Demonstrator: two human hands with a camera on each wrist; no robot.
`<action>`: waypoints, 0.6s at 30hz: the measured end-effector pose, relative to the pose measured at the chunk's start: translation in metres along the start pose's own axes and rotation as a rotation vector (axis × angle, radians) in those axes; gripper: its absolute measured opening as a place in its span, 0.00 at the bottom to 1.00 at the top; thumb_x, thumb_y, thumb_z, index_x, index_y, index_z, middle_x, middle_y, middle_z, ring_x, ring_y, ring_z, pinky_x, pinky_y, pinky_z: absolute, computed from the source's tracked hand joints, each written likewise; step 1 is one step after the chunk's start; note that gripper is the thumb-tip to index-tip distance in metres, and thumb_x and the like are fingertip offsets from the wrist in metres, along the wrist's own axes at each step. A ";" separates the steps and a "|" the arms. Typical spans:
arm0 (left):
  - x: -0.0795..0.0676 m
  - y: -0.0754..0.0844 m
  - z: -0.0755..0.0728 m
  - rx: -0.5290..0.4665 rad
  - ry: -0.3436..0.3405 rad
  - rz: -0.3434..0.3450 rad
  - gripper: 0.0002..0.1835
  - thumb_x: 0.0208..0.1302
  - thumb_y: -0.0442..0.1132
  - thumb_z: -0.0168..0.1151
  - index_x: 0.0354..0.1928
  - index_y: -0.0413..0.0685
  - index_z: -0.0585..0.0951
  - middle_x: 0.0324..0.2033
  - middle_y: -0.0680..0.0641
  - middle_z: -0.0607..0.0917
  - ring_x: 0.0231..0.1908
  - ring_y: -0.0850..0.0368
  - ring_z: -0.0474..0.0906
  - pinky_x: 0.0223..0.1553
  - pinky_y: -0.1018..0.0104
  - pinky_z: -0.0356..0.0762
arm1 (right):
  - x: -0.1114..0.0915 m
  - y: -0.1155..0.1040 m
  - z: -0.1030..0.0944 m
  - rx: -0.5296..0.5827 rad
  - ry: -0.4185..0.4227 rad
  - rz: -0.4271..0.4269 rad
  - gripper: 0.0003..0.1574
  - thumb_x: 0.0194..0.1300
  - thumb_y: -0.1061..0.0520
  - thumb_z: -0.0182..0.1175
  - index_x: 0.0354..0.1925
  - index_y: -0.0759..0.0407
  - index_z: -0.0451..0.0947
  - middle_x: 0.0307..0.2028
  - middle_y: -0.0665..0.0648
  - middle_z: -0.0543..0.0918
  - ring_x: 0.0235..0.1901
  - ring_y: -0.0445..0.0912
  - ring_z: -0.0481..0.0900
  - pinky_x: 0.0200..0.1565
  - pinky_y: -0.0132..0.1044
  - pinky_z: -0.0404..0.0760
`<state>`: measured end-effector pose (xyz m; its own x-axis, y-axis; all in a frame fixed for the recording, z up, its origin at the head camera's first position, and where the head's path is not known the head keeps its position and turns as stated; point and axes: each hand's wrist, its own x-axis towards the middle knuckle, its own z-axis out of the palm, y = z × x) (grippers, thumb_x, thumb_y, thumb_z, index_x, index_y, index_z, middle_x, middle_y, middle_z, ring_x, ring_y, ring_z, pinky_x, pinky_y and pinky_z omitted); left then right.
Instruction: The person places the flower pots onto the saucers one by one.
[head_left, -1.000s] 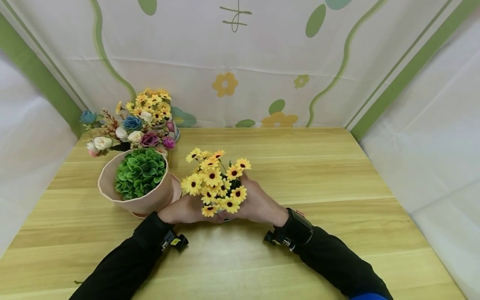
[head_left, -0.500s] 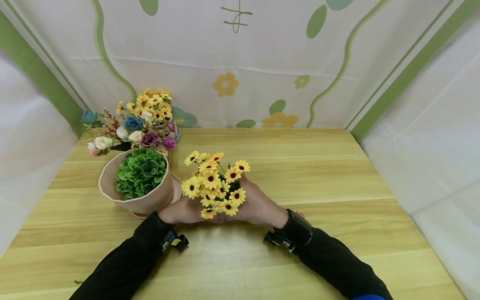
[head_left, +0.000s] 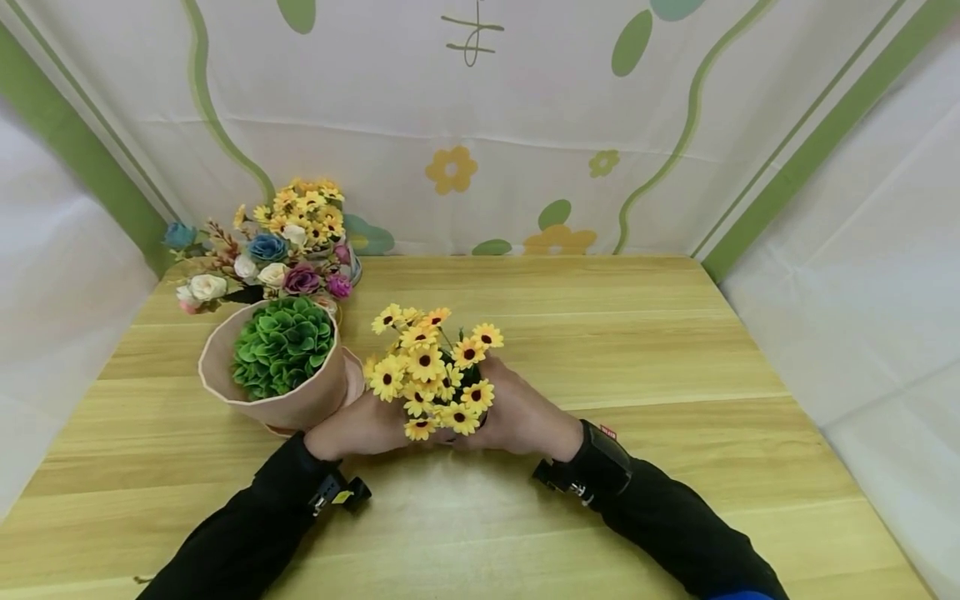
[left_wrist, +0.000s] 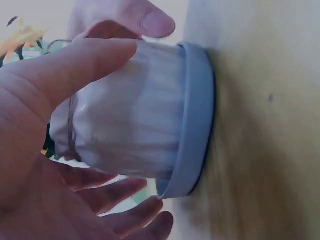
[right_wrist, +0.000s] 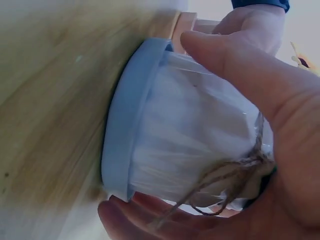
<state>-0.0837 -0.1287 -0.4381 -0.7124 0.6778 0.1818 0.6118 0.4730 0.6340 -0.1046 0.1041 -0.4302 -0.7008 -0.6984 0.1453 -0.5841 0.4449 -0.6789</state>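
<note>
A small pot wrapped in whitish film stands in a blue-grey saucer on the table. Twine is tied in a bow round its upper part. Yellow daisies rise from it and hide most of the pot in the head view. My left hand holds the pot from the left, thumb along its side and fingers round behind. From the right, my right hand grips it too, thumb on the wrapping, fingers curving under the far side beside the saucer.
Close to my left wrist stands a pink pot with a green leafy ball plant. Behind it are a mixed bunch of roses and more yellow daisies. A white printed cloth backs the wooden table.
Both hands stay on the pot. My left wrist has shifted slightly left and towards me, and the daisies have dipped and swayed a little.
</note>
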 end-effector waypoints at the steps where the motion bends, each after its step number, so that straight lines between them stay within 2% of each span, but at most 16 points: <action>1: 0.001 0.001 0.002 -0.018 -0.003 -0.008 0.33 0.68 0.49 0.60 0.70 0.44 0.63 0.65 0.46 0.71 0.67 0.49 0.66 0.69 0.54 0.62 | -0.001 0.000 0.001 -0.008 -0.003 0.026 0.53 0.40 0.50 0.81 0.62 0.35 0.65 0.56 0.40 0.72 0.55 0.35 0.72 0.59 0.35 0.76; 4: 0.002 0.005 0.007 -0.130 -0.010 -0.082 0.34 0.65 0.49 0.63 0.70 0.52 0.63 0.63 0.53 0.73 0.65 0.57 0.67 0.68 0.59 0.64 | -0.001 0.001 0.003 -0.025 -0.008 0.062 0.46 0.42 0.49 0.79 0.59 0.37 0.70 0.53 0.42 0.75 0.51 0.34 0.75 0.55 0.32 0.79; 5: 0.003 0.007 0.009 -0.196 -0.012 -0.119 0.35 0.64 0.48 0.65 0.70 0.54 0.63 0.63 0.55 0.73 0.65 0.59 0.67 0.68 0.61 0.64 | -0.002 0.000 0.004 -0.024 -0.006 0.076 0.44 0.42 0.49 0.79 0.58 0.38 0.71 0.53 0.43 0.76 0.50 0.34 0.76 0.53 0.31 0.79; 8: 0.000 0.009 0.013 -0.225 -0.012 -0.188 0.36 0.63 0.48 0.66 0.70 0.55 0.62 0.64 0.54 0.72 0.65 0.58 0.67 0.67 0.60 0.66 | -0.001 -0.001 0.005 -0.005 -0.005 0.093 0.43 0.43 0.48 0.79 0.57 0.38 0.71 0.52 0.42 0.77 0.48 0.33 0.77 0.51 0.30 0.80; 11: -0.001 0.010 0.015 -0.257 -0.004 -0.214 0.37 0.63 0.47 0.66 0.71 0.55 0.62 0.65 0.53 0.71 0.66 0.56 0.67 0.67 0.58 0.65 | -0.001 -0.002 0.004 0.009 -0.004 0.112 0.44 0.42 0.48 0.79 0.57 0.37 0.71 0.52 0.41 0.77 0.48 0.32 0.77 0.50 0.30 0.80; 14: 0.000 0.011 0.015 -0.262 0.019 -0.208 0.38 0.62 0.46 0.67 0.71 0.56 0.60 0.66 0.53 0.70 0.67 0.56 0.66 0.68 0.57 0.64 | -0.001 -0.002 0.003 0.021 -0.014 0.121 0.43 0.42 0.49 0.80 0.56 0.37 0.72 0.51 0.40 0.77 0.49 0.32 0.77 0.51 0.30 0.80; 18: 0.002 0.011 0.014 -0.238 0.032 -0.206 0.39 0.62 0.46 0.67 0.71 0.57 0.59 0.66 0.54 0.70 0.67 0.57 0.65 0.69 0.58 0.64 | 0.000 -0.001 0.001 0.041 -0.033 0.109 0.45 0.42 0.51 0.80 0.58 0.39 0.71 0.53 0.40 0.78 0.52 0.33 0.76 0.55 0.31 0.79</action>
<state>-0.0734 -0.1140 -0.4414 -0.8260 0.5611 0.0526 0.3586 0.4512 0.8172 -0.1037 0.1026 -0.4305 -0.7453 -0.6651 0.0456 -0.4870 0.4965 -0.7186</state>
